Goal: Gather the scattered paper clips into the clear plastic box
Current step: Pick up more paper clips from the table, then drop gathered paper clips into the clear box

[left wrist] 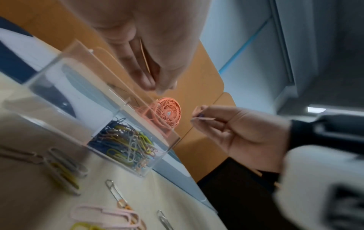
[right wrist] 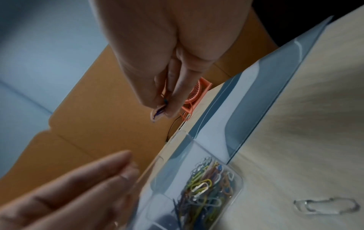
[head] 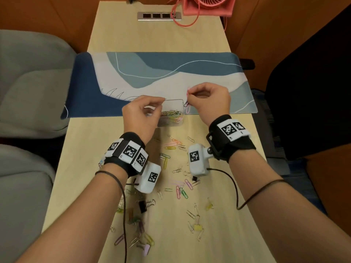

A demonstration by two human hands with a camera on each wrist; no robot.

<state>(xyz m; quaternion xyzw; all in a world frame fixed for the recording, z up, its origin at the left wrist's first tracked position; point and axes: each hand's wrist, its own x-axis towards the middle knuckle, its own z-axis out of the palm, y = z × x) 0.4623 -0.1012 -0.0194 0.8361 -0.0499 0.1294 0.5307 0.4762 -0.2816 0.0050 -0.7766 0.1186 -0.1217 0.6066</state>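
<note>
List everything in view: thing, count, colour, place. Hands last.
clear plastic box: one, transparent, at the mat's near edge, between the hands
clips in the box: many, mixed colours, piled on its floor
scattered paper clips: many, pink, yellow, green, purple, silver, loose on the table near the person
binder clips: a few, black and yellow, among the scattered ones
desk mat: one, blue, grey and white, across the table
table: one, light wood
fan: one, coral, far right end of the table
socket strip: one, silver, set in the far tabletop
left hand: over the box's left side, a thin clip between its fingers
right hand: pinches linked pink and dark clips dangling beside the box's right edge
</note>
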